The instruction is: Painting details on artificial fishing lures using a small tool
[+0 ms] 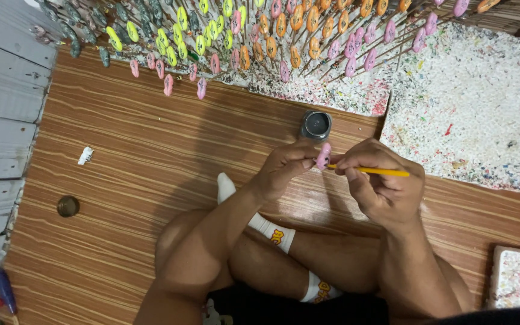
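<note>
Painting in hand: left hand (284, 168) pinches the pink piece (323, 156) above the crossed legs, right hand (380, 183) grips the yellow brush (371, 171) against it; next stroke likely demands steady tip control.

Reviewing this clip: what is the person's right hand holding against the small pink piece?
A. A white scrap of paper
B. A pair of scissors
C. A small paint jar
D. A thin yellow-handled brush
D: the right hand grips a thin yellow brush whose tip meets the small pink piece pinched in the left hand; the paint jar stands apart on the floor.
</note>
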